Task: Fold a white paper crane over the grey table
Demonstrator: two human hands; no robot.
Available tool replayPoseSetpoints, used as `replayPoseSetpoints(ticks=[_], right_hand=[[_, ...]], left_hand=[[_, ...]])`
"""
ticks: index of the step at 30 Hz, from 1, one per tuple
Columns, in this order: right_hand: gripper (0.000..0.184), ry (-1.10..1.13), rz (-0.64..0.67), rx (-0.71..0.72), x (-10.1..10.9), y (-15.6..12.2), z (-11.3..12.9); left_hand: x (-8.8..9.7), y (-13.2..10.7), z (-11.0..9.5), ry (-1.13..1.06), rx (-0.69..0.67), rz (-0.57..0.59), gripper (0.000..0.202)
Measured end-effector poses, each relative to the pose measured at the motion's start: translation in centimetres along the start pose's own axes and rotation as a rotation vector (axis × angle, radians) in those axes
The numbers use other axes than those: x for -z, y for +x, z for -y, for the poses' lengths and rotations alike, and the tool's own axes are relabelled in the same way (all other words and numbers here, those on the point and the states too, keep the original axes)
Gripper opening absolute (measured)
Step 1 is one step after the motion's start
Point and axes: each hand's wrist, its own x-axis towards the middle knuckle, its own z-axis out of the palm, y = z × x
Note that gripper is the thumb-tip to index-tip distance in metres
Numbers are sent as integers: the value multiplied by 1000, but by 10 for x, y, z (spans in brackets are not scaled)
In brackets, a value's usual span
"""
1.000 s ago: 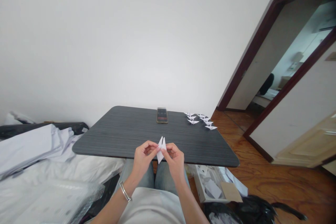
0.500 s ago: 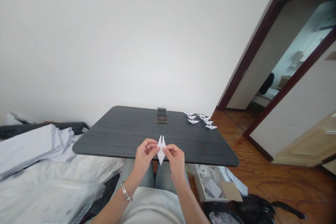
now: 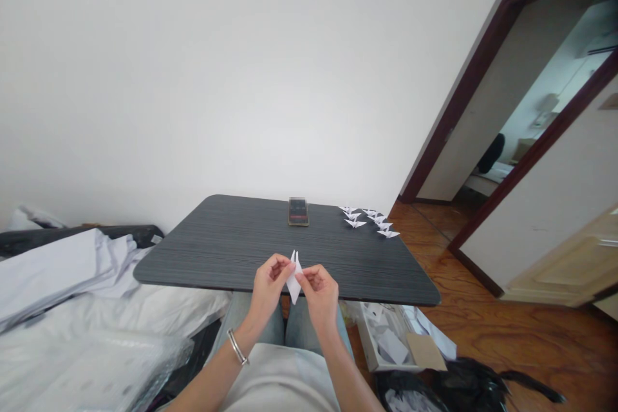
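Note:
A small folded white paper (image 3: 294,283), kite-shaped with two narrow points at its top, is held over the front edge of the dark table (image 3: 232,238). My left hand (image 3: 268,280) pinches its left side between thumb and fingers. On the right side, my right hand (image 3: 319,286) grips it the same way, thumb on the near face. The fingertips behind the paper are partly hidden. Several finished white paper cranes (image 3: 356,223) stand in two rows at the table's back right.
A phone (image 3: 298,212) lies near the table's back edge by the white wall. Left of the table are stacked white sheets (image 3: 53,270) and bubble wrap (image 3: 111,367). Below on the right sit an open box (image 3: 371,341) and a black plastic bag (image 3: 468,386) on the wooden floor.
The folded paper has turned slightly and shifted a little left, its two top points now closer together. Both hands have moved slightly with it and keep their pinch.

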Motion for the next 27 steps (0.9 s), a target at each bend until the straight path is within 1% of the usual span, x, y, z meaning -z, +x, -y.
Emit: replayPoseSetpoints(ticks=[3,5,8,10,15,18,20,22,27], right_hand=[[15,18,-4,-4,0,1,0],[19,45,28,-35,0,3,-2],[16,82,76,-94,-1,4,-5],[14,95,72,-107,-2,4,-7],[13,71,39,-66,-2,2,-5],[14,25,44,-46,-2,2,-2],[14,-3,54,-40,-2,2,-1],[15,-20,64,-39,-2,1,-1],[16,-20,75,-41,-1,0,-5]], left_hand=[[-1,1,1,30,-28,-15,18],[-2,1,2,30,-42,-29,20],[-2,0,4,10,-47,-47,21],[-4,-1,5,-14,-39,-59,21],[-7,-2,6,-48,4,-103,22],[-6,-1,6,-107,52,-90,19],[-6,0,5,-143,66,-84,22],[-5,1,4,-123,69,-75,24],[-4,2,2,-5,44,-81,19]])
